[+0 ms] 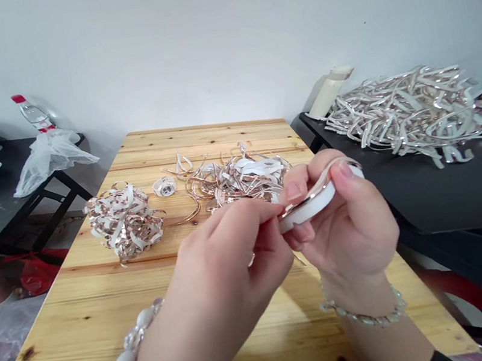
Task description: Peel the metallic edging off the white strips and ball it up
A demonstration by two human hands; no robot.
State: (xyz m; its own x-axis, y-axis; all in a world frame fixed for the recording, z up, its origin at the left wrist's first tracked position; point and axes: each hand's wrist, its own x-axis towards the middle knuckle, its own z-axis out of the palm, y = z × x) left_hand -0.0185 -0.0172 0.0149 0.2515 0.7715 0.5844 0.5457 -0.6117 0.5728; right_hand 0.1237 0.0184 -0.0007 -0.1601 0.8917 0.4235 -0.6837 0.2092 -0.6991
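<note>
Left hand (235, 260) and right hand (349, 227) grip 1 curved white strip (311, 206).

Scrap heap (126, 223) left of strip pile (251, 174) on the table (110, 335), second strip pile (413, 110) on right-hand bench (431, 199)

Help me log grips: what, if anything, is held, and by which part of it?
A curved white strip with a shiny rose-gold edge. The left hand pinches one end; the right hand holds it toward the other, thumb on top.
</note>
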